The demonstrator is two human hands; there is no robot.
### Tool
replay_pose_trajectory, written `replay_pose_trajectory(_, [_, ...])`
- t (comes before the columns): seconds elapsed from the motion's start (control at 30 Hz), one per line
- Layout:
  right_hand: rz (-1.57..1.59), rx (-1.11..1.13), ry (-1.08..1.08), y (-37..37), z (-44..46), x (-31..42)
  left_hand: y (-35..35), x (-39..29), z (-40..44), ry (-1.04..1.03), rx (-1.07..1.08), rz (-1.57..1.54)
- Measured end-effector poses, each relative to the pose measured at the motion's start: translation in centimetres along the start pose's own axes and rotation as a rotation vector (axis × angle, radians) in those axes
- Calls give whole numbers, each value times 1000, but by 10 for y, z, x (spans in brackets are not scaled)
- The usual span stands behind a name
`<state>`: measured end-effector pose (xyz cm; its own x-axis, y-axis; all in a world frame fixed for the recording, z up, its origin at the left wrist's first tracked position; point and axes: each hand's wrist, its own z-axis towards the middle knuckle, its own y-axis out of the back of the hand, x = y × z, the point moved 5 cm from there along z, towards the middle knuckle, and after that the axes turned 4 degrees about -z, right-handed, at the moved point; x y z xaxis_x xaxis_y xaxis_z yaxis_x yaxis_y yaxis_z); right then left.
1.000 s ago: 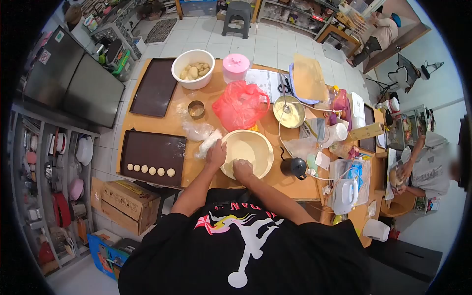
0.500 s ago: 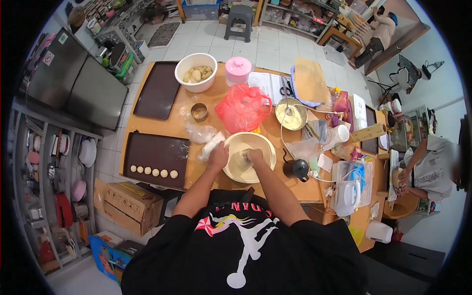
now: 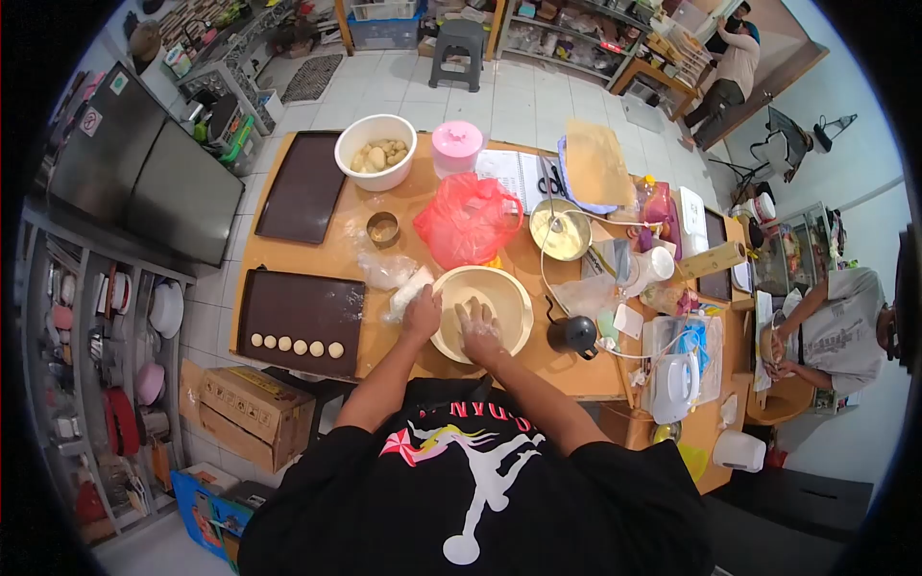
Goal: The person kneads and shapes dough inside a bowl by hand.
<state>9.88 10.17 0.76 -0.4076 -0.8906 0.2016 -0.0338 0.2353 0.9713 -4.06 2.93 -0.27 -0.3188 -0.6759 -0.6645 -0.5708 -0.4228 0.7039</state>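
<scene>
Apparently set for reach at the near edge of the tan rectangular table point(image 3: 576, 380), the round cream plastic bowl point(image 3: 514, 314) is seemingly steadied at its left rim by the left hand point(image 3: 423, 312), whose grip cannot be told; inside, the right hand point(image 3: 480, 334) is spread.

The premises are a kitchen arranged for baking; whether household or commercial cannot be determined. Evidence on the work table point(image 3: 327, 252): a dark baking tray point(image 3: 293, 302) bearing a row of dough balls point(image 3: 301, 348), and a white tub point(image 3: 376, 182). Also noted: a dark refrigerator point(image 3: 182, 192) and white tiled floor point(image 3: 375, 94).
</scene>
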Motion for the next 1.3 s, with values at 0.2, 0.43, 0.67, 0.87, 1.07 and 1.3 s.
replay_pose_trajectory(0.2, [201, 14, -89, -5, 20, -11, 6, -6, -2, 28, 9, 11])
replay_pose_trajectory(0.43, [354, 138, -374, 3, 20, -37, 5, -7, -1, 35, 33, 25])
replay_pose_trajectory(0.67, [373, 106, -456, -12, 25, -37, 6, -8, -2, 20, 26, 27])
replay_pose_trajectory(0.87, [488, 131, -684, -9, 18, -40, -2, 1, 2, -1, -5, 61])
replay_pose_trajectory(1.07, [493, -77, -790, -40, 13, -50, -1, 0, 1, 8, 9, 55])
replay_pose_trajectory(1.3, [156, -223, -413, 9, 14, -49, 2, -3, -2, 10, 10, 49])
